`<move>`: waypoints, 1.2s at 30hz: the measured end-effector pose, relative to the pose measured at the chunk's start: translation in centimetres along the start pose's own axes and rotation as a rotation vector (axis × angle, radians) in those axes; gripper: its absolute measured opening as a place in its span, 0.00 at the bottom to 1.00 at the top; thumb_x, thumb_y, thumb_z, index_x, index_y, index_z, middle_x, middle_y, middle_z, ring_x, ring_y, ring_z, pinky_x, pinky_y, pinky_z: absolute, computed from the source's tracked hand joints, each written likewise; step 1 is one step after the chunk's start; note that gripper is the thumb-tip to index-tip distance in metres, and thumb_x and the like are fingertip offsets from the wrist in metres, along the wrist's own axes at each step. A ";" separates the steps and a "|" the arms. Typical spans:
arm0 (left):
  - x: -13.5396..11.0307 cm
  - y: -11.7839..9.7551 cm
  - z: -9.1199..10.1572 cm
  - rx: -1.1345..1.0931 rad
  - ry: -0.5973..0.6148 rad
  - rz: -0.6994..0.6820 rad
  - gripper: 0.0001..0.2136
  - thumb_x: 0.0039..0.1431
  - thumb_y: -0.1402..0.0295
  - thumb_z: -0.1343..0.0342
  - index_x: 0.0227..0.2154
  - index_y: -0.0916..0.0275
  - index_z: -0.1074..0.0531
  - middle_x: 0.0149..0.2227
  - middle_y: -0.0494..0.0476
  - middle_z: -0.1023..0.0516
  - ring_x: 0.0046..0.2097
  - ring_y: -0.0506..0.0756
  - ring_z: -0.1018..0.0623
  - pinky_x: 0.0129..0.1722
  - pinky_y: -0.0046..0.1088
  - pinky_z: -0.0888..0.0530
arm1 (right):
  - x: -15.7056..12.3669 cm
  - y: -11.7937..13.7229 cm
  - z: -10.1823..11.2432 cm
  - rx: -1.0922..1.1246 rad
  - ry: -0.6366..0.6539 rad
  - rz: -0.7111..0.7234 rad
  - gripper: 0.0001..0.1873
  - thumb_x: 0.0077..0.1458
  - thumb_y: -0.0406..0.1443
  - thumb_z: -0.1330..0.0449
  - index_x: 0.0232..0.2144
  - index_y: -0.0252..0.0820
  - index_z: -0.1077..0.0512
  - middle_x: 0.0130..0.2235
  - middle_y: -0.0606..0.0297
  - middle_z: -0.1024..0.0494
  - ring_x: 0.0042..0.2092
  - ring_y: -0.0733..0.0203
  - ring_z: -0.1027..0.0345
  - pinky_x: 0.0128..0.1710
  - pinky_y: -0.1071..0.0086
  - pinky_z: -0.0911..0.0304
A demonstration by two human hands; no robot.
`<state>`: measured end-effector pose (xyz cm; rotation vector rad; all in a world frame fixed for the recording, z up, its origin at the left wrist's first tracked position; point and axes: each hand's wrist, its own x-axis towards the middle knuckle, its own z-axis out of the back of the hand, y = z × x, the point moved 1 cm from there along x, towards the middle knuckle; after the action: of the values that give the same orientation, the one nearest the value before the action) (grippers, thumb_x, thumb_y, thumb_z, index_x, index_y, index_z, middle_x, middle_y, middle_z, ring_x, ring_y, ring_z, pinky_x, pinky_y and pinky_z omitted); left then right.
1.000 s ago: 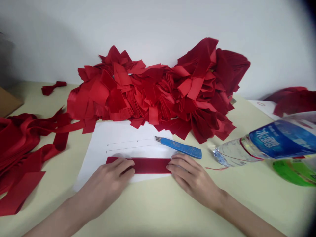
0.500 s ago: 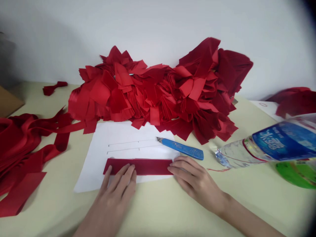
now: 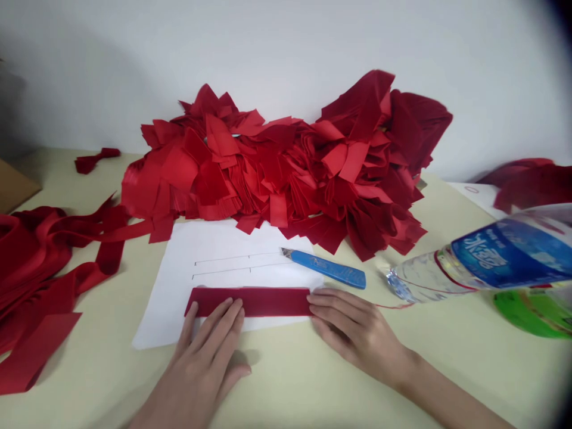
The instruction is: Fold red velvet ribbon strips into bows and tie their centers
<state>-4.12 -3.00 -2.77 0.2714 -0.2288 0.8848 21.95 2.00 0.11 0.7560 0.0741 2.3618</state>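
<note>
A dark red folded ribbon strip (image 3: 274, 302) lies flat along the lower edge of a white paper sheet (image 3: 165, 292) with ruled pencil-like lines. My left hand (image 3: 204, 357) rests its spread fingertips on the strip's left half, thumb held away from the fingers. At the other end, the outstretched fingers of my right hand (image 3: 361, 328) touch the strip's right edge; the thumb is tucked below them. Neither hand is closed round anything. Just above, a blue utility knife (image 3: 328, 268) lies with its tip on the paper.
A big heap of red ribbon pieces (image 3: 277, 170) stands behind the paper against the wall. Long red ribbons (image 3: 49, 250) lie loose at left. On the right are an upside-down plastic bottle (image 3: 487, 253) wound with red thread and a green round object (image 3: 531, 313).
My left thumb has come out from the fingers, and that hand has drawn slightly back. My right fingers have slid a little off the strip's end. The strip stays in place.
</note>
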 end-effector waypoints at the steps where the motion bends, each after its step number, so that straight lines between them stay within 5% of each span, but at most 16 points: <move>1: -0.1 0.0 0.0 0.000 0.000 0.002 0.23 0.64 0.59 0.59 0.55 0.70 0.40 0.58 0.63 0.34 0.56 0.60 0.33 0.52 0.48 0.36 | 0.0 0.1 0.1 -0.008 0.007 0.005 0.08 0.52 0.28 0.42 0.36 0.37 0.26 0.36 0.62 0.21 0.43 0.61 0.28 0.47 0.65 0.30; 8: 0.5 0.3 0.4 -0.029 0.036 0.018 0.18 0.64 0.66 0.58 0.53 0.67 0.36 0.56 0.63 0.31 0.55 0.60 0.32 0.52 0.46 0.36 | -0.1 0.2 0.3 -0.088 0.055 0.042 0.09 0.53 0.28 0.42 0.38 0.35 0.26 0.39 0.60 0.21 0.45 0.58 0.29 0.46 0.64 0.29; 14: 5.4 1.2 4.2 -0.264 0.469 0.229 0.17 0.60 0.78 0.60 0.29 0.62 0.26 0.37 0.59 0.22 0.39 0.59 0.24 0.39 0.38 0.30 | -0.1 -0.2 0.6 0.047 0.109 -0.036 0.09 0.54 0.29 0.43 0.38 0.37 0.26 0.39 0.61 0.22 0.45 0.59 0.30 0.47 0.64 0.31; 18: 8.0 1.9 4.9 -0.340 0.484 0.341 0.13 0.59 0.76 0.58 0.25 0.61 0.30 0.25 0.55 0.25 0.27 0.56 0.27 0.26 0.31 0.36 | 0.4 -0.7 0.8 0.145 0.170 -0.093 0.07 0.54 0.30 0.43 0.35 0.40 0.26 0.38 0.62 0.23 0.43 0.59 0.31 0.43 0.65 0.31; 22: 9.3 2.9 3.7 -0.350 0.480 0.412 0.10 0.56 0.75 0.55 0.24 0.61 0.32 0.22 0.55 0.28 0.25 0.56 0.29 0.25 0.30 0.41 | 0.9 -0.8 0.8 0.189 0.194 -0.096 0.05 0.54 0.29 0.43 0.32 0.39 0.27 0.36 0.63 0.23 0.41 0.59 0.32 0.41 0.65 0.32; 31: 9.7 4.6 2.8 -0.512 0.505 0.306 0.04 0.50 0.74 0.50 0.23 0.61 0.34 0.32 0.53 0.29 0.31 0.53 0.30 0.28 0.28 0.37 | 0.8 -0.2 0.6 0.147 0.177 -0.088 0.05 0.56 0.29 0.44 0.32 0.38 0.28 0.36 0.63 0.24 0.40 0.60 0.33 0.42 0.64 0.34; 36: 8.5 4.6 2.2 -0.561 0.486 0.216 0.07 0.56 0.74 0.55 0.24 0.62 0.37 0.31 0.53 0.31 0.33 0.53 0.31 0.31 0.29 0.35 | 1.7 -0.2 1.0 0.102 0.259 -0.119 0.08 0.58 0.31 0.46 0.31 0.39 0.28 0.34 0.63 0.24 0.40 0.59 0.33 0.41 0.63 0.35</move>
<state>-2.73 5.28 2.53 -0.4957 -0.0455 1.0339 21.58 3.01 1.77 0.4739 0.3426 2.3421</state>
